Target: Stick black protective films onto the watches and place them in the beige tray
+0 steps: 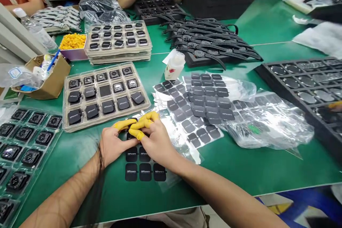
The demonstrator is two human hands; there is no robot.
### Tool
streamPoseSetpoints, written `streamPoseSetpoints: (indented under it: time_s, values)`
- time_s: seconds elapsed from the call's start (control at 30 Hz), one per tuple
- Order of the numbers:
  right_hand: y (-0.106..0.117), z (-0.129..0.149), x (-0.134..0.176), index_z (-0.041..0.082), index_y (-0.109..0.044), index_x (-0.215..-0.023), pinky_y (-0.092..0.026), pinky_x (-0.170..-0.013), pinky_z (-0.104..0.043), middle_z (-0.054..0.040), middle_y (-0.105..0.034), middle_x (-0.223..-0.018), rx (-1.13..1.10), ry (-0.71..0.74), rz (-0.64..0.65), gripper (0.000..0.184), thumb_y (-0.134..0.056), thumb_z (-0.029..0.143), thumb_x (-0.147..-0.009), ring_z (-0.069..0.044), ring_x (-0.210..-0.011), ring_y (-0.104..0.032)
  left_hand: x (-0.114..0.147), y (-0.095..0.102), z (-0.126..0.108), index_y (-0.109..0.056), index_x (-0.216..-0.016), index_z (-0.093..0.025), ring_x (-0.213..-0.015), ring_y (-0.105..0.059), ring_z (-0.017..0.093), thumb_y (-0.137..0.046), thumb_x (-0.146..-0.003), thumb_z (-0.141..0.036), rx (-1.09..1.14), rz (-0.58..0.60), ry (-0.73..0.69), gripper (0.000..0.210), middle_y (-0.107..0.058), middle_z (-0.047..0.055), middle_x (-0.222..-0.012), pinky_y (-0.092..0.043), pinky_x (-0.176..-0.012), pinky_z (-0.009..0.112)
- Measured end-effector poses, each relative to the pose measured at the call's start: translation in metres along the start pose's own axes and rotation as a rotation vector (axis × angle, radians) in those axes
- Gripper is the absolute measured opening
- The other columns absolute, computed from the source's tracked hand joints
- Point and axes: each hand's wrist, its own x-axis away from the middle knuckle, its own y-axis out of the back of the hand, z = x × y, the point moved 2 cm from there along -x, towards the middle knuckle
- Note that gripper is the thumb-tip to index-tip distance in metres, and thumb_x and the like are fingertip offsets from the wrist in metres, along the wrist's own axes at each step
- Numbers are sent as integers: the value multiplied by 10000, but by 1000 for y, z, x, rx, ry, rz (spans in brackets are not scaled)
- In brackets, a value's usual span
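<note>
My left hand (111, 145) and my right hand (156, 137) meet over a sheet of square black HiFuture stickers (131, 172), with yellow finger cots on several fingertips. Both are closed around a small dark piece, mostly hidden by the fingers; its kind does not show. Just beyond them, a beige blister tray (107, 121) holds square watch bodies (118, 86), the nearer ones covered with black HiFuture squares. One middle pocket (105, 91) of the tray has no watch in it. More sticker sheets (204, 135) lie overlapping to the right of my hands.
Clear trays of watches (24, 132) are at left, stacked trays (119, 55) behind. A cardboard box (55, 83), a box of yellow finger cots (73, 41), a white container (175, 65), plastic bags (269, 124) and black watch trays (299, 89) surround the work area. Co-workers sit opposite.
</note>
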Motion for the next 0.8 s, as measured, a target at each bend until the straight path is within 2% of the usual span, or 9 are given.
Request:
streamPoseSetpoints:
  time_s: [0.1,0.13,0.2,0.3,0.4,0.53,0.6,0.67,0.8]
  values:
    - [43,10,-17,307,-738,-812,-565,-925,-512,-27,-714,-913,-56,41,-72,81,-754,231,-834,-260,-966,-659,-1,4,-4,-750,-1192,-228,-924,-763,277,-875,-676,-367,-25,16,20,548,-808,22,-979,-636,-896,397]
    - [60,9,-25,296,-739,-849,-578,-875,-473,-18,-722,-898,-132,19,-80,31,-755,272,-837,-231,-895,-671,-1,6,-6,-752,-1191,-235,-882,-765,275,-881,-672,-383,-15,34,20,555,-807,15,-925,-647,-853,394]
    - [88,2,-39,271,-732,-956,-583,-782,-406,-18,-726,-885,-175,-54,-83,161,-773,337,-815,-201,-827,-676,-2,9,-11,-768,-1163,-235,-845,-763,272,-888,-663,-379,4,78,-20,534,-797,10,-853,-650,-826,391]
    - [99,-18,-51,235,-739,-983,-546,-676,-366,-24,-738,-824,113,-193,192,234,-807,302,-769,-192,-725,-668,-2,11,-16,-797,-1089,-226,-911,-754,285,-909,-621,-362,-23,143,-117,500,-783,11,-796,-624,-905,396]
    - [90,-32,-52,248,-756,-987,-515,-690,-369,-23,-762,-878,484,-111,359,218,-800,271,-775,-213,-762,-681,-1,12,-15,-793,-1116,-238,-947,-747,290,-910,-621,-387,-44,147,-116,530,-782,5,-788,-614,-921,395]
    - [86,-37,-57,240,-756,-1073,-515,-806,-395,-65,-761,-998,638,90,63,242,-727,352,-861,-260,-945,-685,-1,9,-11,-760,-1194,-235,-895,-755,266,-891,-656,-405,-7,154,-78,579,-802,15,-884,-620,-902,378]
    - [85,-44,-65,224,-763,-1068,-513,-813,-405,-90,-758,-998,655,48,-72,256,-679,389,-891,-282,-981,-681,-1,7,-9,-763,-1182,-217,-900,-761,261,-892,-655,-408,24,149,-43,575,-808,26,-911,-624,-896,357]
    - [83,-53,-72,221,-777,-1057,-511,-782,-402,-100,-756,-966,675,-24,-88,263,-661,390,-891,-294,-971,-681,0,5,-7,-764,-1173,-200,-923,-765,263,-889,-660,-413,65,135,12,569,-811,40,-957,-629,-897,351]
    - [81,-50,-68,233,-791,-983,-504,-718,-382,-66,-741,-844,536,-19,-226,208,-662,357,-877,-242,-787,-659,0,2,-3,-731,-1233,-184,-1043,-749,282,-873,-693,-403,202,72,105,600,-797,60,-1102,-608,-980,391]
